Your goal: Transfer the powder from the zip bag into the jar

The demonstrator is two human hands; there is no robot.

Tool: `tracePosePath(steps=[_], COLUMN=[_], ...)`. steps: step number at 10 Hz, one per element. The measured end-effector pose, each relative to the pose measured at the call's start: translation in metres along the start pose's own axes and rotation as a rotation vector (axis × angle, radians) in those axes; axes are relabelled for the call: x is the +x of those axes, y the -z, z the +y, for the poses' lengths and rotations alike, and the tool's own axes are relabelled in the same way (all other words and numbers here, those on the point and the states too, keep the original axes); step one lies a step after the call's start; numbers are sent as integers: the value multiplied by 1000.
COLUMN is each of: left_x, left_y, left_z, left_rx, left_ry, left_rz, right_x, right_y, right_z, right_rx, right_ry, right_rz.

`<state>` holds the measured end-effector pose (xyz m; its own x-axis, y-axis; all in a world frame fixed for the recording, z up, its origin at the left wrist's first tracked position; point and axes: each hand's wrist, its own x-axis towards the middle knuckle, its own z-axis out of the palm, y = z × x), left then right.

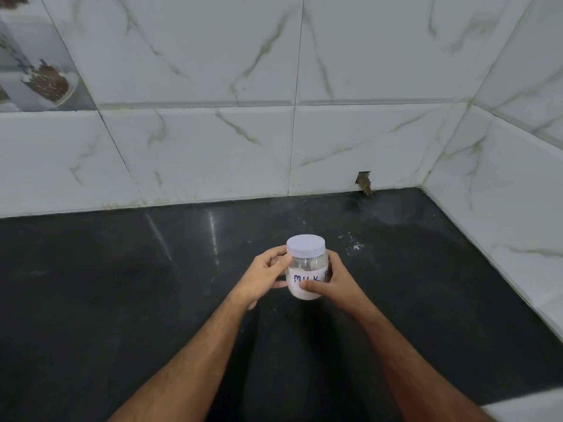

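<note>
1. Left hand: fingers curled round the left side of the jar, thumb up near the lid's edge, the other fingers wrapping behind. It grips the jar.
2. Right hand: wrapped round the right side and lower front of the jar, thumb lying across the bottom of the handwritten label. It also grips the jar.
3. Both forearms run in from the bottom of the view and meet at the jar, wrists roughly level, elbows out of frame. The pose is symmetrical, two-handed.
4. Jar: clear, upright, white lid seated on top. The label reads "MILK" plus more hidden under the right hand. White powder fills the lower part. I can't tell whether the base touches the surface or sits just above it.
5. Zip bag: not in view anywhere.
6. Step, my read: lid on, powder inside, no bag around, so the pour looks done and this is the closing or setting-down stage. It could equally be a part-filled jar before opening; the frame doesn't settle it.
7. Next move, if finishing: check the lid is snug, one hand bracing the body while the other twists, then set the jar down and let go.
8. A few white specks lie on the dark surface just beyond the jar to the right; they look like spilled powder and may want a wipe.
9. Further out: marble-look wall tiles, with a small broken notch at the tile base.
</note>
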<state>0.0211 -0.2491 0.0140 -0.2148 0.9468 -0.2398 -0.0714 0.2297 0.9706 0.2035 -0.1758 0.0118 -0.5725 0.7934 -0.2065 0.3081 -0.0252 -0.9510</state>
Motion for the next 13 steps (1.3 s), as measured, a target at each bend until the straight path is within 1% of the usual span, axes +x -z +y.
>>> tracePosePath(steps=[1,2,4,6,9,11,12,13], left_x=[13,30,67,108,158,164,161,156], left_y=[-6,-16,-29,-31,-14,-10,-10,-8], left_z=[2,10,32,48,46,32,29,27], left_rx=[61,127,293,387,386,379,373,413], left_ry=[31,53,45,47,51,53,40,25], left_rz=[-27,-37,48,124,186,180,159,210], right_x=[16,36,85,138,195,199,196,187], right_y=[22,41,63,72,67,61,60,63], right_z=[3,3,-3,-8,-9,1,3,1], right_rx=[-75,-163,-277,-276,-299,-309,-300,-341], right_ry=[-42,-24,43,45,49,43,72,66], right_rz=[-36,-23,-13,-11,19,33,44,81])
